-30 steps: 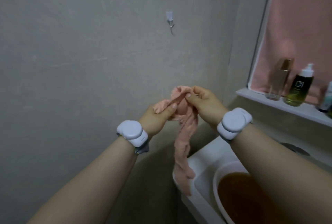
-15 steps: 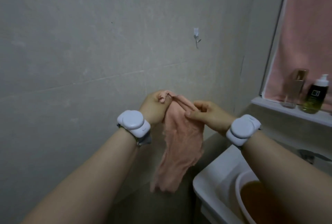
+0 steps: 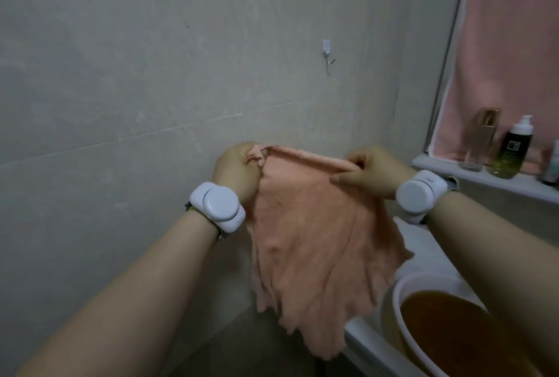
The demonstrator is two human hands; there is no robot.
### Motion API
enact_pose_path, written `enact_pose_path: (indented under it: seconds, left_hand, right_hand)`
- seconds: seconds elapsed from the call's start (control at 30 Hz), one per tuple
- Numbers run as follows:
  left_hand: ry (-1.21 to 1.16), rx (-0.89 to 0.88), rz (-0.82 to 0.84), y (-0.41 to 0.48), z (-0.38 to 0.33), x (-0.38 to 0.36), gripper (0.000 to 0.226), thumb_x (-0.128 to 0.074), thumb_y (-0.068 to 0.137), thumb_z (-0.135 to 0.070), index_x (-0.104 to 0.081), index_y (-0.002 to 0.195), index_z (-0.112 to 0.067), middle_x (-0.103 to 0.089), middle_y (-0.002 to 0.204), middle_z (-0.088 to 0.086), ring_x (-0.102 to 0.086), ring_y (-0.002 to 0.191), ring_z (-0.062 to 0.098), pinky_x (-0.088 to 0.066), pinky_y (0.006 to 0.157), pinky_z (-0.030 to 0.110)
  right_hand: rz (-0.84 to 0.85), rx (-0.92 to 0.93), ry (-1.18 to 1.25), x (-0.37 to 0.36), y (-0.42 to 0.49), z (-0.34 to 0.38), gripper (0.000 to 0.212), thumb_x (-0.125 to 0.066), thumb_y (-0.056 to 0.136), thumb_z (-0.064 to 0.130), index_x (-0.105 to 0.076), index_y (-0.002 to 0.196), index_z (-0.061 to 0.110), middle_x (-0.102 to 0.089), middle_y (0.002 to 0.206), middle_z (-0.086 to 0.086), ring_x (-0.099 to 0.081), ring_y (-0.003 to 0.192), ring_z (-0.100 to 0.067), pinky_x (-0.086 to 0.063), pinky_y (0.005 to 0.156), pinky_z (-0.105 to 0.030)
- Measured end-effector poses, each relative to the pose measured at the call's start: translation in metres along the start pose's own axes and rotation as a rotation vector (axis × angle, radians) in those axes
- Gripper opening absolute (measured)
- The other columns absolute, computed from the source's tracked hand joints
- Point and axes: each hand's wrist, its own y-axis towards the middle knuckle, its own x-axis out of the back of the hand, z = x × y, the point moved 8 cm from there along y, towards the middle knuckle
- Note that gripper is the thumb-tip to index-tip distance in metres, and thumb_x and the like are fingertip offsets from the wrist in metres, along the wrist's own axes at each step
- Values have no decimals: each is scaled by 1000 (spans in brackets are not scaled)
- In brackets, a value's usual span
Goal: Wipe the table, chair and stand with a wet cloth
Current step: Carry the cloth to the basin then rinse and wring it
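A pink wet cloth (image 3: 314, 243) hangs spread out in front of a grey wall, its ragged lower edge dangling over the sink's corner. My left hand (image 3: 237, 169) pinches the cloth's top left corner. My right hand (image 3: 373, 172) pinches the top right corner, so the upper edge is stretched between them. Both wrists carry white bands. No table, chair or stand is in view.
A white basin (image 3: 390, 301) of brown water sits in a white sink (image 3: 355, 331) at lower right. A shelf (image 3: 496, 183) at right holds several bottles below a pink towel (image 3: 511, 53). A small hook (image 3: 326, 51) sticks to the wall.
The cloth went from a twisted strand to a sheet opened wide. My hands moved apart along its top edge, and the view shifted so the basin sits lower right.
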Motion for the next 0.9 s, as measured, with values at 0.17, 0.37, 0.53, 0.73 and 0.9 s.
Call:
enact_pose_path:
  seconds: [0.17, 0.37, 0.53, 0.73, 0.9]
  left_hand:
    - [307, -20, 504, -24, 27, -66, 23, -50, 88, -12, -68, 101, -3, -66, 109, 17, -60, 104, 31, -41, 86, 29]
    - [51, 106, 365, 7, 20, -65, 24, -52, 83, 1, -68, 100, -6, -65, 86, 9, -59, 75, 16, -43, 61, 12]
    - [-445, 307, 597, 12, -15, -109, 24, -60, 86, -21, -63, 109, -18, -63, 85, 5, -57, 74, 14, -46, 69, 26]
    - [-322, 155, 393, 60, -37, -122, 27, -57, 90, -28, -54, 65, -18, -49, 63, 1, -42, 62, 17, -38, 69, 32]
    - [-219, -2, 109, 103, -75, -100, 16, -60, 87, -25, -52, 73, -23, -40, 56, -6, -35, 53, 9, -30, 54, 26]
  right_hand:
    - [261, 85, -258, -36, 6, -21, 30, -72, 80, 22, -49, 61, 20, -50, 63, 3, -49, 69, -19, -34, 62, -27]
    - [95, 86, 76, -5, 31, -40, 27, -73, 80, 22, -53, 63, 14, -48, 61, 2, -44, 60, -11, -35, 57, -25]
    - [140, 235, 301, 14, 54, -20, 15, -70, 80, 2, -58, 72, 7, -53, 67, -2, -46, 59, 0, -38, 56, -14]
    - [114, 241, 261, 48, 86, -46, 17, -75, 77, 12, -64, 74, 24, -61, 68, 7, -51, 60, 3, -42, 58, -14]
    - [33, 216, 582, 92, 116, -69, 32, -58, 83, -13, -52, 81, 18, -52, 67, -5, -50, 59, -5, -43, 60, -14]
